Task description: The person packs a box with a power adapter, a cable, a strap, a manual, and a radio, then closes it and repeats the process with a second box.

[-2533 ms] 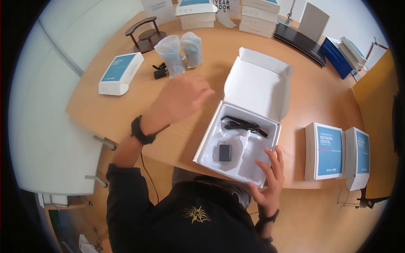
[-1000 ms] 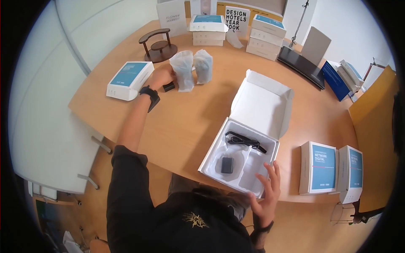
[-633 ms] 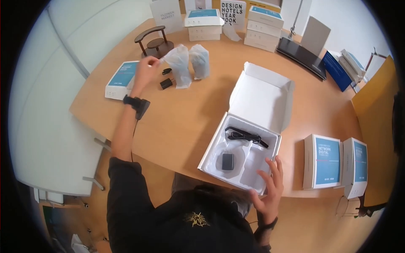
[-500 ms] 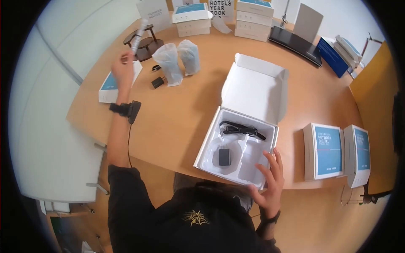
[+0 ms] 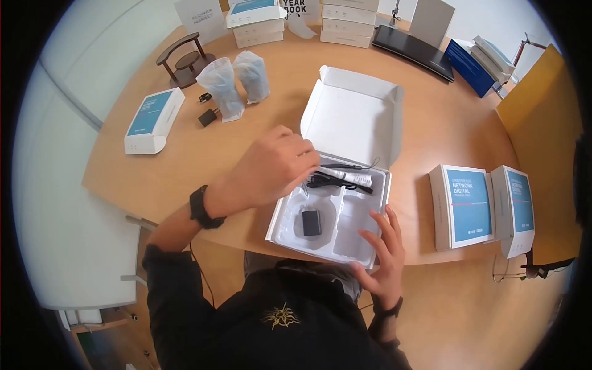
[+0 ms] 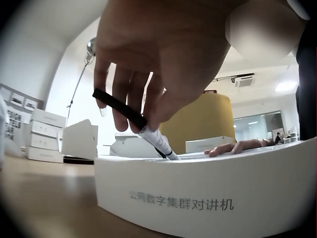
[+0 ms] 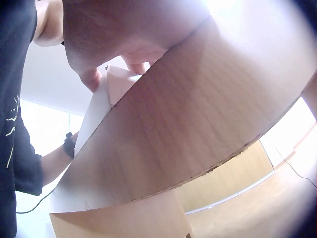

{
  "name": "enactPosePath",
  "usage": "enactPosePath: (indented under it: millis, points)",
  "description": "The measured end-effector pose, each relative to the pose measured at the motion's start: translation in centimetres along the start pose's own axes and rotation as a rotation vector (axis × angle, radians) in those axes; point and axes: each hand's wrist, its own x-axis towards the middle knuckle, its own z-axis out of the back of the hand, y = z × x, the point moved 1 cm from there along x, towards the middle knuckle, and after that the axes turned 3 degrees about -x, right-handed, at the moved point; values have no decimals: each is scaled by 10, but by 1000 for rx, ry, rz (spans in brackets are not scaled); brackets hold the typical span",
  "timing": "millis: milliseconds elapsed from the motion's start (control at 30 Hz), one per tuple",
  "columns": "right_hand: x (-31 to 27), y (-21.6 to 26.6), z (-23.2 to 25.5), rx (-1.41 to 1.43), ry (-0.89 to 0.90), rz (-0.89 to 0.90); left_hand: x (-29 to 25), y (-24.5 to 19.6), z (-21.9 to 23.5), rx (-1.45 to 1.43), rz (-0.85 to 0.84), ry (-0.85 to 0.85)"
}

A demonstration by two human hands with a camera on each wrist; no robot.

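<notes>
Fingers of our left hand [image 5: 266,165] bend over the box [image 5: 353,116] in the head view, the tube [image 5: 361,177] inside beyond the cable [image 5: 322,180]; our right hand's [image 5: 385,259] are spread. Left wrist: we pinch tube and strap [image 6: 118,107], apparently seating them. Right wrist: our thumb meets the box; release calls for laying the tube flat.

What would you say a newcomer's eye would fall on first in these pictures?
Probably the open white box at the near edge of the table, with a dark rectangular block in its tray. Next, the left hand over its far left corner, pinching a printed white roll with a black strap, while the right hand is at its right side. Beyond, two frosted bags stand upright.
</notes>
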Motion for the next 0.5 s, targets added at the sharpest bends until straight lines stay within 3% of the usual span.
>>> enactPosePath:
  millis: [133, 500]
  points:
    - [2, 1, 2, -22, 9, 13, 1, -1, -17, -36, 30, 167]
    - [1, 0, 1, -25, 2, 8, 3, -3, -23, -38, 27, 218]
